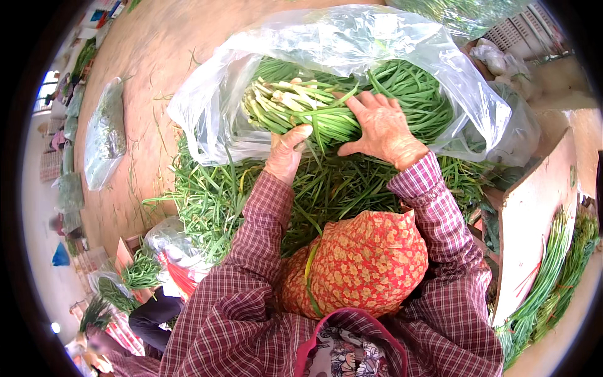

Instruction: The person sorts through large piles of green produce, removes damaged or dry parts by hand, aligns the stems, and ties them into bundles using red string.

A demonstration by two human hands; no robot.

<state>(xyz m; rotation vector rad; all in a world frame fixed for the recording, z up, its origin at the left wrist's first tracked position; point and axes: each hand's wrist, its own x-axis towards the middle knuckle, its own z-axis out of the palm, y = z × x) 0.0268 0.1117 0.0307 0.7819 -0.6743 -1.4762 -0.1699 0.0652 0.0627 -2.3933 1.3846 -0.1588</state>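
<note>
A bunch of long green leafy stems with pale ends [282,103], which look like garlic chives, lies in the mouth of a large clear plastic bag [352,34]. At its near side, my left hand [287,151] has the thumb over the stems; the other fingers are hidden under the bunch, closed round it. My right hand [383,129] rests on top of the bunch's middle, fingers spread and thumb apart. More green bundles [418,94] fill the bag behind and to the right.
Loose green leaves [213,195] are heaped between the bag and my lap, where a red flowered cloth [364,264] bulges. A pale board [534,213] stands at the right, beside long green stems [546,276]. Another filled plastic bag [105,138] lies at the left; a person's dark-clothed leg [154,320] shows lower left.
</note>
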